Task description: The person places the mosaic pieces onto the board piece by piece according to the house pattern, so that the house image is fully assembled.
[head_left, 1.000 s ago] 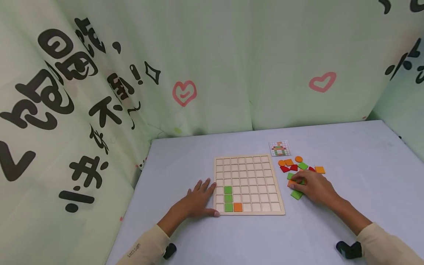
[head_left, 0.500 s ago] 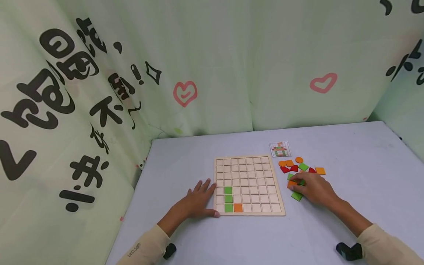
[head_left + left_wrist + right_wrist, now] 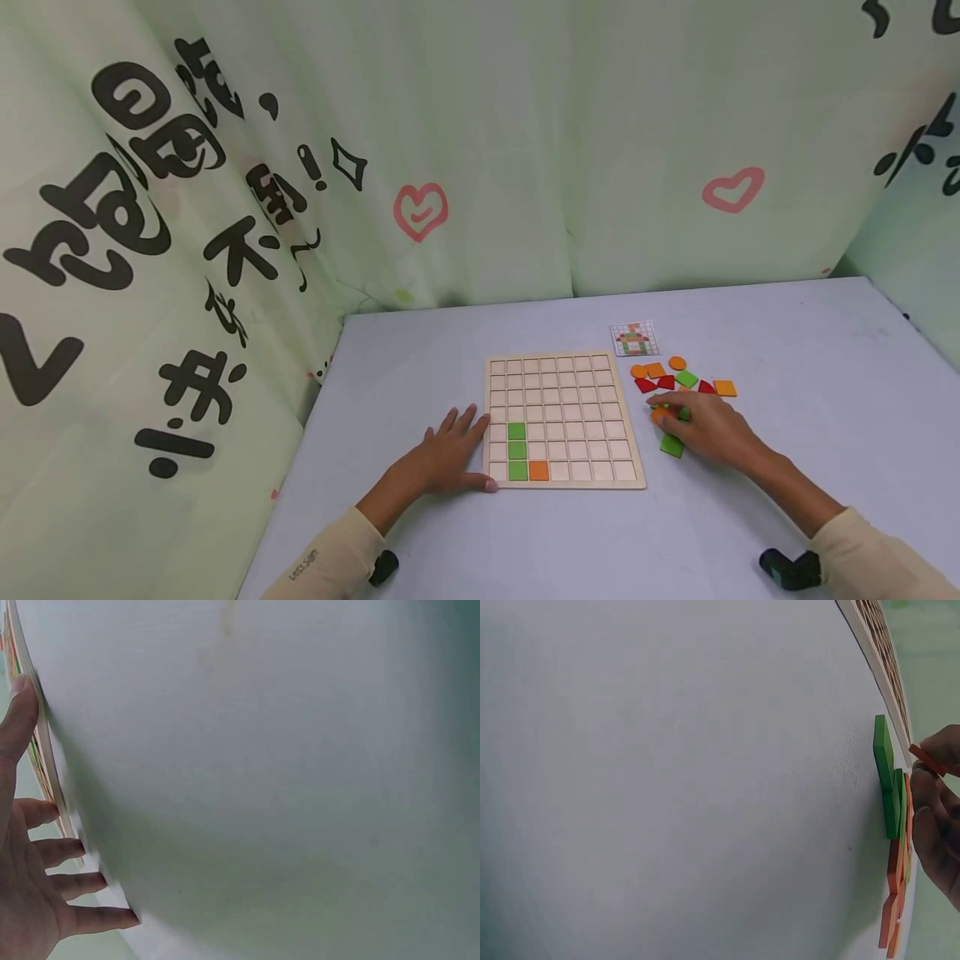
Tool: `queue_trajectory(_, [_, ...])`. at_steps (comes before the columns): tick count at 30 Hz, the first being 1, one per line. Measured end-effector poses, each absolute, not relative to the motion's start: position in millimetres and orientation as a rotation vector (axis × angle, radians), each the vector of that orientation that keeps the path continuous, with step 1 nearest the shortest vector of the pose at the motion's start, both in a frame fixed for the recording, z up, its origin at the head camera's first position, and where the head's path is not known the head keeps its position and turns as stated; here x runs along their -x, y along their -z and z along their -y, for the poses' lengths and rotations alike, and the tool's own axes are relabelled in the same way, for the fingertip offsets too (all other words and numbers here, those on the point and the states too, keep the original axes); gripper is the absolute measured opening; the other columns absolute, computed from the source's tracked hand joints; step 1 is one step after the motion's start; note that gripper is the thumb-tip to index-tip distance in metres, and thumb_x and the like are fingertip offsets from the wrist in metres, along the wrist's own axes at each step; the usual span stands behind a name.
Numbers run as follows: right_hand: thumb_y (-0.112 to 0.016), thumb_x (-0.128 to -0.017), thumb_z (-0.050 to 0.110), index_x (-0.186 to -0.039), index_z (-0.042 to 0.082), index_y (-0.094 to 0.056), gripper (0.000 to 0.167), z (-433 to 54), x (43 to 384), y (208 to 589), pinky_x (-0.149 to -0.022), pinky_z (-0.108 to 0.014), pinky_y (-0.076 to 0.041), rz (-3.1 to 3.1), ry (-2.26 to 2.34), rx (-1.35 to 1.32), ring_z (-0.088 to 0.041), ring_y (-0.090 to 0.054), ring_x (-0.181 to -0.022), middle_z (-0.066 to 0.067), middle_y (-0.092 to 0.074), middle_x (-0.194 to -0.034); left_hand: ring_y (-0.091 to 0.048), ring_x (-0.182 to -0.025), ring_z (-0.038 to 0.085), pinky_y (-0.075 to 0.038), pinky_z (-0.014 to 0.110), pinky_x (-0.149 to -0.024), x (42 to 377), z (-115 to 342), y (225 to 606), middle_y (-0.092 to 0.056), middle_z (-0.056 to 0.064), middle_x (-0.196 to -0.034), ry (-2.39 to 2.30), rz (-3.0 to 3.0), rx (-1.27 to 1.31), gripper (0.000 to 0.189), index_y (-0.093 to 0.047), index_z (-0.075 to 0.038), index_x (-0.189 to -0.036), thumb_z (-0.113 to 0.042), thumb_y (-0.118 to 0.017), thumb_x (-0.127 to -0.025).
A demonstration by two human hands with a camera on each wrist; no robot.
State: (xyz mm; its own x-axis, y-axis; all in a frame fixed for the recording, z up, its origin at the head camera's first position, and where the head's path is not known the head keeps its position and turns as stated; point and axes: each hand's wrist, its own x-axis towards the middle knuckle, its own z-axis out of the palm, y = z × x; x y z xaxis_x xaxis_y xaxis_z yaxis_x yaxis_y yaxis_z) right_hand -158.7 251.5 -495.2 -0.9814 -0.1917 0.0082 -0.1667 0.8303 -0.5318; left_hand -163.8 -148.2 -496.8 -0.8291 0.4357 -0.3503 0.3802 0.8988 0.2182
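A wooden grid board (image 3: 570,417) lies on the table with green tiles (image 3: 517,450) stacked in one column and an orange tile (image 3: 538,471) beside the lowest one. Along its left edge rests my left hand (image 3: 450,458), fingers spread and straight, with the thumb (image 3: 22,712) touching the rim. My right hand (image 3: 701,425) is over the loose pieces right of the board. Between its thumb and fingers it pinches an orange square tile (image 3: 928,760), raised at a tilt above the others. A green tile (image 3: 672,446) lies just below this hand, and its palm hides part of the pile.
Beyond the right hand lie loose red pieces (image 3: 666,382), orange round pieces (image 3: 677,363) and an orange square (image 3: 725,388). A small pattern card (image 3: 634,338) lies at the board's upper right corner. A pale green curtain (image 3: 495,167) hangs behind the table.
My right hand's fingertips have shifted slightly left and now pinch the orange tile, which lay flat on the pile before. The left hand has stayed still on the board's edge.
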Motion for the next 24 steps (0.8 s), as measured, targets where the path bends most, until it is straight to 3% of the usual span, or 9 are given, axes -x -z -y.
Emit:
queue_trajectory(4, [-0.076,-0.088,0.014,-0.117,0.006,-0.073,0.030,-247,157,493,-0.055,-0.021,-0.046,-2.955,0.919,0.283,-0.020,-0.055,-0.087,-0.007,-0.069,-0.096,-0.018,-0.154,0.040,-0.032,0.068,-0.111,164,148,496,-0.021,0.011,-0.168,-0.199,-2.666,-0.599,0.105,-0.027,-0.018,-0.160,-0.068,-0.071,-0.079])
queue_trajectory(8, [-0.078,-0.086,0.014,-0.116,0.006,-0.074,0.031,-243,157,491,-0.053,-0.021,-0.045,-2.948,0.971,0.281,-0.020,-0.052,-0.083,-0.005,-0.067,-0.091,-0.018,-0.154,0.040,-0.031,0.068,-0.111,163,148,496,-0.022,0.011,-0.168,-0.203,-2.667,-0.597,0.106,-0.027,-0.018,-0.160,-0.069,-0.071,-0.079])
queue_trajectory(17, [-0.081,-0.085,0.019,-0.112,0.009,-0.075,0.029,-233,155,488,-0.048,-0.022,-0.041,-2.905,1.114,0.323,-0.009,-0.047,-0.054,-0.001,-0.065,-0.086,-0.018,-0.154,0.040,-0.031,0.068,-0.111,163,149,497,-0.021,0.011,-0.168,-0.211,-2.666,-0.602,0.106,-0.026,-0.018,-0.160,-0.069,-0.071,-0.079])
queue_trajectory(24, [-0.080,-0.087,0.021,-0.109,0.011,-0.076,0.025,-226,153,487,-0.050,-0.021,-0.041,-2.880,1.131,0.395,-0.009,-0.049,-0.060,0.002,-0.066,-0.086,-0.018,-0.154,0.040,-0.031,0.068,-0.112,163,148,496,-0.021,0.011,-0.168,-0.211,-2.663,-0.598,0.106,-0.026,-0.018,-0.160,-0.068,-0.071,-0.079])
